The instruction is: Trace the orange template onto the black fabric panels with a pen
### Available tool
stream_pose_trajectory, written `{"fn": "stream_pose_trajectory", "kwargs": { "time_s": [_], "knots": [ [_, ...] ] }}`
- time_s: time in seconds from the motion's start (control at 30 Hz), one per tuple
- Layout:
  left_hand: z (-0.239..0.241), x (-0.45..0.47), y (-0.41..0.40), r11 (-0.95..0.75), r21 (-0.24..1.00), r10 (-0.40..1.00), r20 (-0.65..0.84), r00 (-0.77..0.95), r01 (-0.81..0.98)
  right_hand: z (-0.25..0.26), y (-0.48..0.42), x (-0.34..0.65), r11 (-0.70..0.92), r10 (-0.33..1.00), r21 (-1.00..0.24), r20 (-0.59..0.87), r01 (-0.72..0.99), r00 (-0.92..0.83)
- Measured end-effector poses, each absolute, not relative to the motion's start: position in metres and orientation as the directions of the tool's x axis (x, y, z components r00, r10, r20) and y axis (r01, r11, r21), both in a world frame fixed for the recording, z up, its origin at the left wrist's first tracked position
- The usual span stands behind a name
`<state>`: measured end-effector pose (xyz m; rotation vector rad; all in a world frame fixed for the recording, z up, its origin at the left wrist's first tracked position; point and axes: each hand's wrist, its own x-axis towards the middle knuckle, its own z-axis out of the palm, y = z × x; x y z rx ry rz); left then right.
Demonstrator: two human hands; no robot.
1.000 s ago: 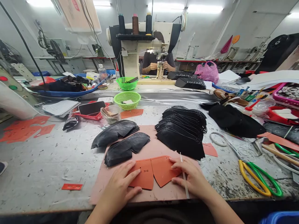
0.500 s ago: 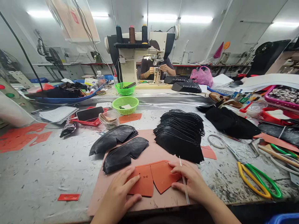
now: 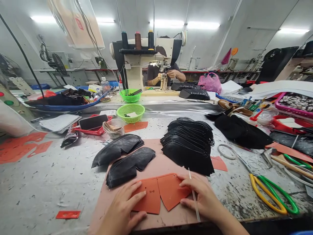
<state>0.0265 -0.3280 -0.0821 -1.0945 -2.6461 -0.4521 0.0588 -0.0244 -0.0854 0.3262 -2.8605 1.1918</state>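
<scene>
An orange card pattern piece (image 3: 147,199), printed with small figures and split by a notch at its lower edge, lies on a pinkish board (image 3: 156,156) right in front of me. My left hand (image 3: 126,205) rests on its left part, fingers spread. My right hand (image 3: 201,195) touches its right edge with the fingertips, and a thin whitish pen refill (image 3: 194,194) is tucked between its fingers. Beyond the pattern, two stacks of curved black leather pieces (image 3: 130,163) lie on the left. A larger fanned stack of black pieces (image 3: 187,147) lies on the right.
Scissors with yellow and green handles (image 3: 271,195) lie at the right near the table edge. A red strip (image 3: 68,214) is at the left. Farther back are a green basket (image 3: 130,112), a phone (image 3: 93,122) and a sewing machine (image 3: 134,65), where another person works.
The view has shifted slightly, so the table things sit a little lower in the picture. Both hands keep their places on the orange pattern piece.
</scene>
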Motion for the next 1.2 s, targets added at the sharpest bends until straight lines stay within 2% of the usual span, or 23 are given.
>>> {"fn": "stream_pose_trajectory", "kwargs": {
  "time_s": [0.17,0.4,0.7,1.2],
  "knots": [
    [-0.0800,0.0244,-0.3285,0.658,0.191,0.645,0.356,-0.676,0.728,-0.0809,-0.0240,0.0597,0.636,-0.243,-0.736,0.094,-0.231,-0.966],
    [-0.0787,0.0232,-0.3288,0.642,0.109,0.673,0.392,-0.627,0.759,-0.0784,-0.0289,0.0576,0.663,-0.188,-0.731,0.047,-0.162,-0.981],
    [-0.0784,0.0206,-0.3291,0.628,0.068,0.684,0.428,-0.591,0.775,-0.0785,-0.0302,0.0559,0.639,-0.174,-0.753,0.059,-0.159,-0.983],
    [-0.0817,0.0196,-0.3305,0.631,0.123,0.669,0.414,-0.617,0.766,-0.0811,-0.0295,0.0557,0.637,-0.170,-0.748,0.097,-0.185,-0.981]
  ]
}}
